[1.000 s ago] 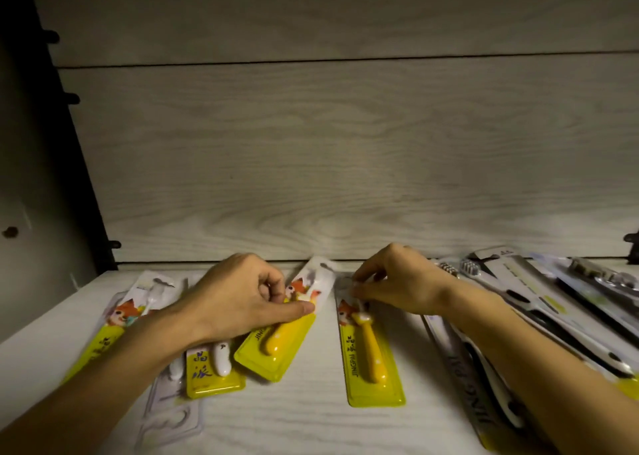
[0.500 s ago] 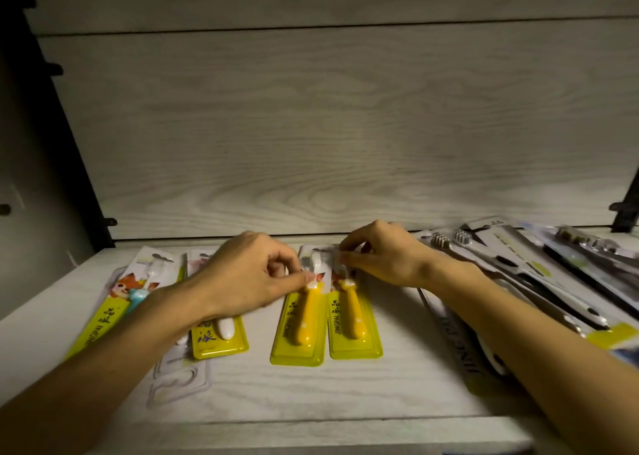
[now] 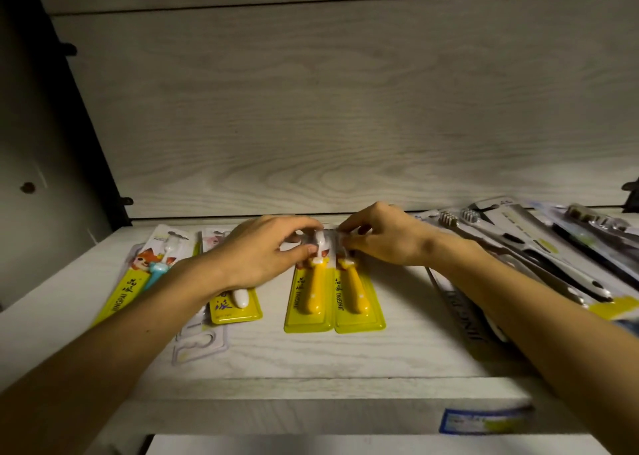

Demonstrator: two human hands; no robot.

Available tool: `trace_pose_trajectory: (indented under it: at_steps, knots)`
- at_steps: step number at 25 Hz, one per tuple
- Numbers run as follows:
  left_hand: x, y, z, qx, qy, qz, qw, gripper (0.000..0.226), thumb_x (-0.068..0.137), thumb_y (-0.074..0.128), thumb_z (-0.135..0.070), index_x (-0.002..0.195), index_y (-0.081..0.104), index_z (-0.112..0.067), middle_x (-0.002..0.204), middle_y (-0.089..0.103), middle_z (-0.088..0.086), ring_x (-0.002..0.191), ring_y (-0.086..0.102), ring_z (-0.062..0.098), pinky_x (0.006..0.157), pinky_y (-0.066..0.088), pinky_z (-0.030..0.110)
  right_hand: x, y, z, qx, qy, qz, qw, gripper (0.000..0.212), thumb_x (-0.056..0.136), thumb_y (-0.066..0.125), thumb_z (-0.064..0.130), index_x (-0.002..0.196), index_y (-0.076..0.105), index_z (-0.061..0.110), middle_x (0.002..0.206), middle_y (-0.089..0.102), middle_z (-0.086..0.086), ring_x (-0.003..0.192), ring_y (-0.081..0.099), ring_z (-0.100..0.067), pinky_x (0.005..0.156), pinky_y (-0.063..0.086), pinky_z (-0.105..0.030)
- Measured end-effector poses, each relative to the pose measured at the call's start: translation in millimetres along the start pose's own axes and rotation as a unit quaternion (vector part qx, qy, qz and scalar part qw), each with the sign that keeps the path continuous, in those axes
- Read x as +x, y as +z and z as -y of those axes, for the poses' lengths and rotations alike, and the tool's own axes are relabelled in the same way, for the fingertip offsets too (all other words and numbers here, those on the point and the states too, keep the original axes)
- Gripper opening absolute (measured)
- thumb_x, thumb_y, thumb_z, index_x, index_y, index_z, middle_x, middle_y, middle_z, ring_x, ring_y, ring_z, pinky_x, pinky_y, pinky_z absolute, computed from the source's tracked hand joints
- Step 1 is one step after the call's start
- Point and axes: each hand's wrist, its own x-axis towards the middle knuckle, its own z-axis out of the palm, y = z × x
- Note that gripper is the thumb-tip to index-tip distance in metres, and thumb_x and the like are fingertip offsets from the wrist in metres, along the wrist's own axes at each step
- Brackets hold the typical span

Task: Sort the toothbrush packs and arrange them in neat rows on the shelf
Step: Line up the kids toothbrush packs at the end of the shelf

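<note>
Two yellow toothbrush packs lie side by side in the middle of the shelf [image 3: 311, 361], long edges touching. My left hand [image 3: 266, 254] pinches the top of the left yellow pack [image 3: 309, 302]. My right hand [image 3: 387, 236] pinches the top of the right yellow pack [image 3: 358, 302]. Further left lie a pack with a blue-handled brush [image 3: 138, 281], a short yellow pack with a white handle [image 3: 235, 304] partly under my left forearm, and a clear pack [image 3: 200, 344] beneath it.
A loose heap of long dark and white toothbrush packs [image 3: 539, 257] covers the right end of the shelf, partly under my right forearm. The wood-grain back wall stands just behind. A blue price label [image 3: 484, 420] sits on the shelf's front edge. Black bracket posts flank both sides.
The two yellow packs, apart and skewed a second ago, now lie straight and touching. Both hands have come together at their top ends. The view has tilted down, showing the shelf's front edge.
</note>
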Motion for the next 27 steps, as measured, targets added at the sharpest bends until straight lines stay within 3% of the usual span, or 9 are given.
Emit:
trace_pose_trajectory:
  at_steps: [5,8,10,13,15,18,21,24,27]
  knots:
    - [0.4,-7.1,-9.3,0.011,-0.033,-0.011,0.999,0.038,0.091,0.062,-0.054,0.125,0.066,-0.036,0.107,0.072,-0.019,0.095,0.066,0.001,0.087,0.055,0.036,-0.5,-1.0,3.4,-0.011,-0.02,0.017,1.0,0.027,0.096,0.062,0.033,0.118,0.073,0.021,0.114,0.071,0.002,0.102,0.064,-0.015,0.089,0.051,-0.032]
    - [-1.8,-31.2,3.5,-0.018,-0.085,-0.049,0.995,0.042,0.092,0.062,-0.055,0.126,0.067,-0.031,0.114,0.071,-0.016,0.101,0.066,0.005,0.094,0.053,0.036,0.3,1.3,4.6,-0.035,-0.025,-0.008,0.999,0.038,0.095,0.06,0.042,0.127,0.066,0.022,0.127,0.066,0.001,0.114,0.06,-0.018,0.096,0.048,-0.033]
    - [-4.5,-48.1,22.4,0.053,-0.168,-0.062,0.982,0.05,0.089,0.061,-0.062,0.128,0.063,-0.03,0.125,0.068,-0.009,0.11,0.064,0.014,0.096,0.051,0.038,-1.5,8.1,11.6,-0.02,-0.035,-0.031,0.999,0.052,0.093,0.057,0.055,0.135,0.059,0.024,0.137,0.06,0.003,0.122,0.055,-0.018,0.1,0.045,-0.033]
    - [-9.8,-51.9,40.6,0.151,-0.288,0.072,0.943,0.07,0.084,0.057,-0.074,0.136,0.056,-0.027,0.14,0.059,0.003,0.125,0.056,0.028,0.1,0.047,0.039,-1.0,23.9,23.3,-0.018,-0.066,-0.02,0.997,0.052,0.089,0.054,0.064,0.125,0.063,0.029,0.122,0.066,0.004,0.108,0.061,-0.018,0.092,0.05,-0.036]
    - [-10.9,-44.5,42.4,0.14,-0.285,0.117,0.941,0.064,0.083,0.058,-0.074,0.129,0.062,-0.029,0.133,0.063,0.001,0.118,0.059,0.027,0.097,0.048,0.037,0.9,24.9,25.7,-0.01,-0.064,-0.017,0.998,0.041,0.092,0.057,0.057,0.119,0.067,0.028,0.11,0.069,0.006,0.099,0.063,-0.017,0.086,0.051,-0.033]
    - [-9.3,-43.0,42.1,0.071,-0.253,0.087,0.961,0.051,0.078,0.067,-0.071,0.113,0.072,-0.034,0.113,0.07,-0.008,0.104,0.064,0.018,0.094,0.052,0.038,1.5,15.3,19.9,0.032,-0.053,-0.012,0.998,0.027,0.093,0.064,0.04,0.113,0.072,0.024,0.101,0.072,0.006,0.092,0.066,-0.014,0.083,0.054,-0.031]
    - [-9.6,-42.5,39.3,0.043,-0.229,0.068,0.97,0.049,0.068,0.071,-0.076,0.1,0.076,-0.04,0.093,0.07,-0.019,0.093,0.066,0.009,0.085,0.054,0.034,-0.8,6.0,15.7,0.094,-0.044,0.016,0.994,0.016,0.093,0.068,0.027,0.106,0.075,0.02,0.085,0.072,0.008,0.07,0.064,-0.001,0.068,0.052,-0.021]
    - [-7.0,-35.6,35.5,0.055,-0.2,0.009,0.978,0.043,0.067,0.071,-0.077,0.086,0.078,-0.038,0.077,0.069,-0.023,0.079,0.064,0.001,0.065,0.047,0.027,-1.6,-0.5,13.3,0.103,-0.031,0.033,0.994,0.014,0.092,0.069,0.022,0.103,0.076,0.017,0.074,0.069,0.011,0.057,0.057,0.003,0.066,0.048,-0.022]
    - [-4.1,-31.3,30.3,0.011,-0.18,-0.004,0.984,0.035,0.069,0.077,-0.068,0.08,0.079,-0.035,0.074,0.072,-0.022,0.076,0.067,0.001,0.063,0.047,0.025,-1.9,-3.0,11.9,0.1,-0.028,0.041,0.994,0.014,0.093,0.069,0.023,0.104,0.075,0.018,0.07,0.066,0.014,0.055,0.056,0.005,0.066,0.044,-0.022]
